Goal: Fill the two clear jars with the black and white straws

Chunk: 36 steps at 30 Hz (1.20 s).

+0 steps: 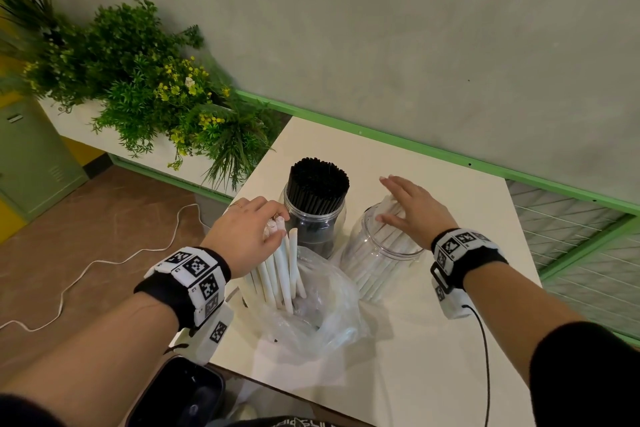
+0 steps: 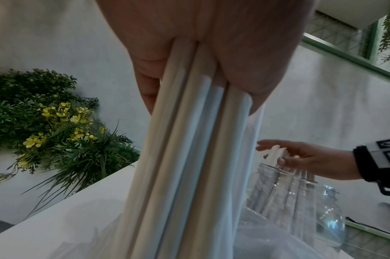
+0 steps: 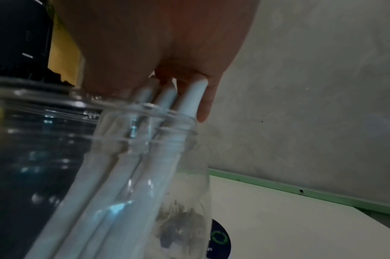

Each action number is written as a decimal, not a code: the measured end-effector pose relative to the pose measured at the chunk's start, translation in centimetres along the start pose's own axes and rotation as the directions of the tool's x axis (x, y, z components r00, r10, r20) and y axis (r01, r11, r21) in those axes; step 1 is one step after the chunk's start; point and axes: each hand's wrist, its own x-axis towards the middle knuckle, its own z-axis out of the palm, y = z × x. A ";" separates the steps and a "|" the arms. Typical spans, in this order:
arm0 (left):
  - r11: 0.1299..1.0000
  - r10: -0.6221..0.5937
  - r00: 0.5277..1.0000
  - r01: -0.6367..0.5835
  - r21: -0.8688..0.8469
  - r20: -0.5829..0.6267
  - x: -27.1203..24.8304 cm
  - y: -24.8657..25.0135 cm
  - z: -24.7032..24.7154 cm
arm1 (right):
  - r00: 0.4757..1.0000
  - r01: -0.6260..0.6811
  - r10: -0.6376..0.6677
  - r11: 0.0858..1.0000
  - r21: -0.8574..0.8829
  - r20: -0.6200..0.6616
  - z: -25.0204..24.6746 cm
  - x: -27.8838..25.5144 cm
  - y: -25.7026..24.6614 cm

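Note:
A clear jar [image 1: 313, 229] packed with black straws [image 1: 317, 184] stands at the table's middle. Right of it a second clear jar [image 1: 381, 253] holds white straws [image 1: 372, 274] that lean to the far side. My right hand [image 1: 394, 204] lies over their tops with straight fingers; the right wrist view shows the palm touching the straw ends [image 3: 167, 98] above the jar rim [image 3: 89, 108]. My left hand [image 1: 277, 225] grips the top of a bundle of white straws [image 1: 282, 270] whose lower ends stand in a clear plastic bag [image 1: 311, 315]. From the left wrist, the bundle [image 2: 189, 157] runs down from my palm.
The white table [image 1: 433, 357] ends close on the left and front. A planter with green plants [image 1: 149, 87] stands beyond its left corner. A green rail [image 1: 450, 152] and grey wall run behind. A white cable [image 1: 86, 267] lies on the floor. A dark object [image 1: 183, 395] sits below the front edge.

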 end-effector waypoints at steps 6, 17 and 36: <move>1.000 0.002 1.000 -0.002 0.021 -0.008 -0.1 -0.3 0.2 | 0.957 0.069 -0.086 0.995 -0.070 -0.276 1.2 0.7 -0.5; 1.000 0.016 1.000 -0.015 0.025 -0.018 -0.2 -0.3 0.2 | 0.980 0.003 -0.006 1.000 -0.016 -0.199 1.1 1.3 0.1; 1.000 0.007 1.000 -0.006 0.026 -0.015 -0.3 0.0 0.2 | 0.923 0.053 0.028 0.979 0.199 -0.385 0.8 -4.0 1.7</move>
